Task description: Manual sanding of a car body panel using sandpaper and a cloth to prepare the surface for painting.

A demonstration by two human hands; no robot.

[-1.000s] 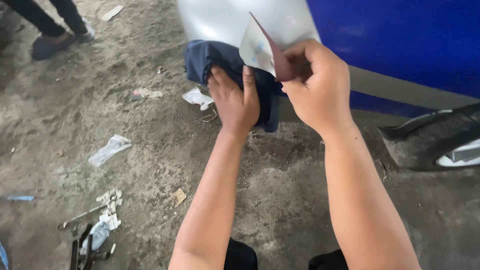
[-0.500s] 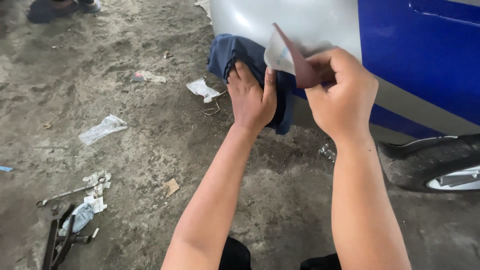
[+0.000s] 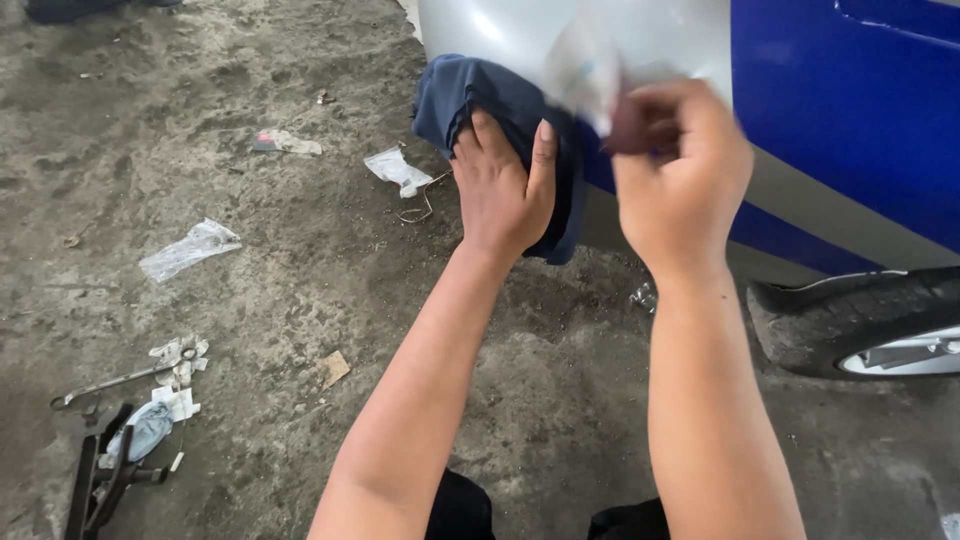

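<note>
Leftmost, floor litter: clear crumpled plastic wrapper (image 3: 190, 249) on the dirty concrete ground (image 3: 250, 330).
Left hand (image 3: 503, 190): fingers spread flat, pressing a dark blue cloth rag (image 3: 470, 90) against the grey car panel (image 3: 500, 30).
Right hand (image 3: 680, 180): fingers pinched around a blurred grey-and-maroon sandpaper sheet (image 3: 590, 75), at the panel.
Far right: black tyre (image 3: 850, 320).
</note>
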